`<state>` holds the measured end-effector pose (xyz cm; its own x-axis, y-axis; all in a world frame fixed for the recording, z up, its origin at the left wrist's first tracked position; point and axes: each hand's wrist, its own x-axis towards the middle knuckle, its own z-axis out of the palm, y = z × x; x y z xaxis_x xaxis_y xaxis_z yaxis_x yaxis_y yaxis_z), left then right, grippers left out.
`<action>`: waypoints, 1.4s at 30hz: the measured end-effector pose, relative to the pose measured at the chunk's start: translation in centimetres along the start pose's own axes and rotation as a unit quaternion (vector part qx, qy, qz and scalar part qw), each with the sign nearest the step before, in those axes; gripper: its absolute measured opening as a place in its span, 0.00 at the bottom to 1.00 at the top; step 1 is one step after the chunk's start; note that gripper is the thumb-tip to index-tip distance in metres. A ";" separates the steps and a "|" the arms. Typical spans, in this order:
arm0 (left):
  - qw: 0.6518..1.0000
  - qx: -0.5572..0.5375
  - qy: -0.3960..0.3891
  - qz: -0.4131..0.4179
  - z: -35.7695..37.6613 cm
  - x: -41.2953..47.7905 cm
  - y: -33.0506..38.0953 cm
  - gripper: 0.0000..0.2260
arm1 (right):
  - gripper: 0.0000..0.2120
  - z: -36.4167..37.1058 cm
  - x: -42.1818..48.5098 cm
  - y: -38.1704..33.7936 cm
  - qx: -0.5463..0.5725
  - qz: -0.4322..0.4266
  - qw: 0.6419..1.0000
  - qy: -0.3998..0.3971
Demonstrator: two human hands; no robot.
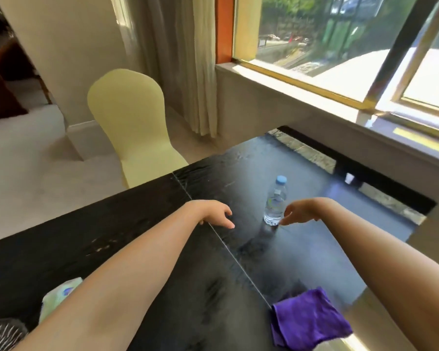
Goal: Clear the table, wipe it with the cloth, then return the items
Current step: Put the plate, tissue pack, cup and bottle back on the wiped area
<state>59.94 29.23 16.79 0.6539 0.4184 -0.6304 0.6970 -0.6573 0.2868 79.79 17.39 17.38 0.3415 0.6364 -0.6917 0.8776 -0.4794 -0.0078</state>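
Nearest, purple cloth (308,317) crumpled at table's near edge, 5 o'clock. Pale packet (57,298) at 8 o'clock, partly hidden behind left forearm. Dark table (127,239) glossy, seam running diagonally. Left hand (214,214) at centre, fingers loosely spread, holding nothing, over seam. Right hand (300,211) just right of it, fingers uncurled, empty, fingertips beside base of water bottle (275,201); contact unclear. Bottle upright, blue cap. Yellow chair (132,122) at 11 o'clock beyond table.

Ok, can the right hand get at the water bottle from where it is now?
Probably yes. The right hand is open beside the bottle, fingertips near its base, and nothing lies between them. The left hand and the purple cloth are well clear of that path.
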 end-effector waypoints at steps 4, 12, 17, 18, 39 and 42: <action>0.999 0.042 0.004 0.002 -1.4 4.8 3.1 0.28 | 0.28 -0.8 2.2 3.5 0.041 0.042 0.998 0.001; 0.993 -0.076 0.091 -0.004 -2.3 14.1 5.6 0.35 | 0.39 -0.4 10.8 6.4 0.200 0.022 0.973 0.113; 0.977 -0.163 0.137 0.018 -2.2 18.6 7.1 0.31 | 0.39 0.3 14.7 6.5 0.276 -0.008 0.947 0.167; 0.974 -0.177 0.142 0.025 -2.0 19.3 7.4 0.30 | 0.39 0.8 15.4 6.5 0.294 -0.015 0.942 0.164; 0.910 -0.319 0.253 0.074 -5.0 11.9 3.3 0.27 | 0.23 -2.6 10.7 -0.5 0.373 -0.176 0.884 0.220; 0.897 -0.329 0.284 0.074 -5.6 8.3 2.2 0.25 | 0.28 -3.9 8.3 -3.1 0.374 -0.211 0.876 0.219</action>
<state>68.60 34.78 16.26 0.6682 0.7319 -0.1337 0.4897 -0.2974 0.8196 81.22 26.46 14.49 0.2794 0.9448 -0.1709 0.5465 -0.3028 -0.7808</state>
